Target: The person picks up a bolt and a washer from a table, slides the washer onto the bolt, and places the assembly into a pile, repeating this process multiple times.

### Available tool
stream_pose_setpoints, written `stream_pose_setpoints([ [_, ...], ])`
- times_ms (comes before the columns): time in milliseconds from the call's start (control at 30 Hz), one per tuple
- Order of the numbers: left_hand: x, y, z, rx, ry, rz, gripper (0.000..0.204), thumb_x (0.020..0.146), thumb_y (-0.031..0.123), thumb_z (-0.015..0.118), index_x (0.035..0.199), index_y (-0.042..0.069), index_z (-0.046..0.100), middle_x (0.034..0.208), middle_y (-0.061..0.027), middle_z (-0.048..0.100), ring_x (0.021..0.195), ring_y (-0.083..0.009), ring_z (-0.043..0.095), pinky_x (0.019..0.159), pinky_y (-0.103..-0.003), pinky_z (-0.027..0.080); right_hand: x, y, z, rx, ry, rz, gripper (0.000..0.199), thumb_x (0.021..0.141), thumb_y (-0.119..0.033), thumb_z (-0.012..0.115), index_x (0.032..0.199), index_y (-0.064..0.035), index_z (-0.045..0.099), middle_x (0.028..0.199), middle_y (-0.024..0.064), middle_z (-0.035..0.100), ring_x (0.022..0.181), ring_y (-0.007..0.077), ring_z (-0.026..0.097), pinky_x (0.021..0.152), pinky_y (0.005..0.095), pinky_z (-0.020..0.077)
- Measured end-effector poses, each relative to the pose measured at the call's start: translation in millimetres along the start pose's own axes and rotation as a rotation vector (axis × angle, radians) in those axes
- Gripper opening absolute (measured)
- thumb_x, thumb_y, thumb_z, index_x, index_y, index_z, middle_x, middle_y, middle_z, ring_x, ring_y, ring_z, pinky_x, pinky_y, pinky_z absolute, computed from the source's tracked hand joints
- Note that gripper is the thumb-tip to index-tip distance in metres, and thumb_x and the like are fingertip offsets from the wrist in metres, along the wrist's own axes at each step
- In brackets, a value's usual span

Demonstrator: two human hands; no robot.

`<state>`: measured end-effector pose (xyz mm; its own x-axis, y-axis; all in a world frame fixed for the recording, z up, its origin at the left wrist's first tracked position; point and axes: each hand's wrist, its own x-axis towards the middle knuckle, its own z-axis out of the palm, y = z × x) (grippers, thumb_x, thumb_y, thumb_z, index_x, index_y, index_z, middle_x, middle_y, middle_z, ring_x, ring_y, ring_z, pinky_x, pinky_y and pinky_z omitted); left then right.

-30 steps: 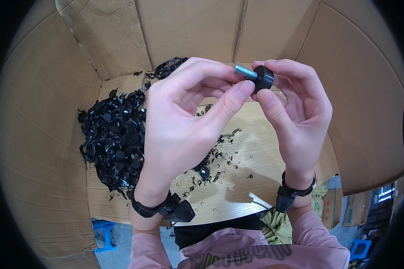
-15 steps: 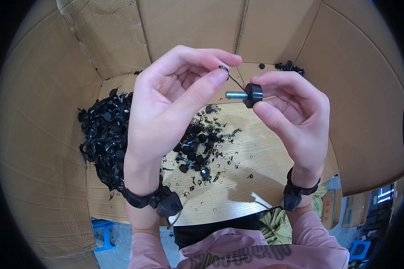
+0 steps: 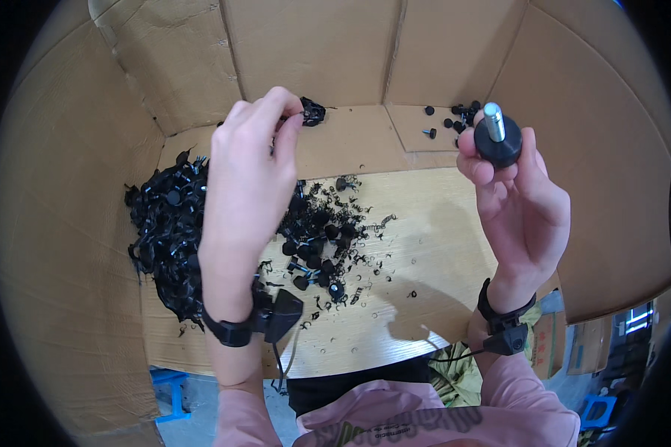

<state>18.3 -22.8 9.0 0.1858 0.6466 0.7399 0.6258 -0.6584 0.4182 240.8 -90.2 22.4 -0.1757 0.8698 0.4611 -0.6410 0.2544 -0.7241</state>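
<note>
Between the fingertips and thumb of my right hand [image 3: 525, 197] is a round black rubber foot with a threaded metal stud [image 3: 498, 145], its stud pointing up. My left hand [image 3: 250, 167] is raised over the far left part of the table, thumb and fingers pinched together. What those fingers hold, if anything, is too small to make out. A black clump of scraps [image 3: 313, 112] lies just beyond their tips. Under and beside my left forearm, a heap of black rubber pieces [image 3: 168, 231] covers the table's left side.
Loose studded feet [image 3: 317, 261] and curly black trimmings [image 3: 369, 227] are scattered over the middle of the wooden table [image 3: 440, 246]. Several more feet [image 3: 455, 123] sit at the far right on cardboard. Tall cardboard walls [image 3: 313, 52] surround the left, back and right.
My hands have moved apart: the left went left with its fingers pinched, the right went right and tipped the foot's stud upward. The thin black strip between them no longer shows.
</note>
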Motion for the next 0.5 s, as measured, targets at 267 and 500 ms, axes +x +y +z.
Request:
stream_pose_setpoints([
  [267,-11.9,29.5,-1.6,-0.694,-0.091,0.023,0.023,0.083,-0.004,0.06,0.107,-0.006,0.06,0.096,-0.0141,0.068,0.086,-0.0186,0.067,0.076,-0.027,0.054,9.2,16.2,9.9,-0.249,0.113,0.11,0.029,0.093,-0.023,0.058,0.101,0.0042,0.059,0.091,0.0129,0.066,0.078,0.0172,0.066,0.075,0.0237,0.0518],
  [500,-12.5,39.1,-5.3,-0.771,-0.091,0.077,0.022,0.079,-0.007,0.061,0.1,-0.007,0.063,0.088,-0.0139,0.068,0.08,-0.0187,0.068,0.074,-0.027,0.054,4.1,14.1,15.5,-0.52,0.13,0.079,0.034,0.095,-0.03,0.051,0.096,0.0041,0.055,0.086,0.0147,0.064,0.068,0.0145,0.062,0.062,0.0201,0.0504],
])
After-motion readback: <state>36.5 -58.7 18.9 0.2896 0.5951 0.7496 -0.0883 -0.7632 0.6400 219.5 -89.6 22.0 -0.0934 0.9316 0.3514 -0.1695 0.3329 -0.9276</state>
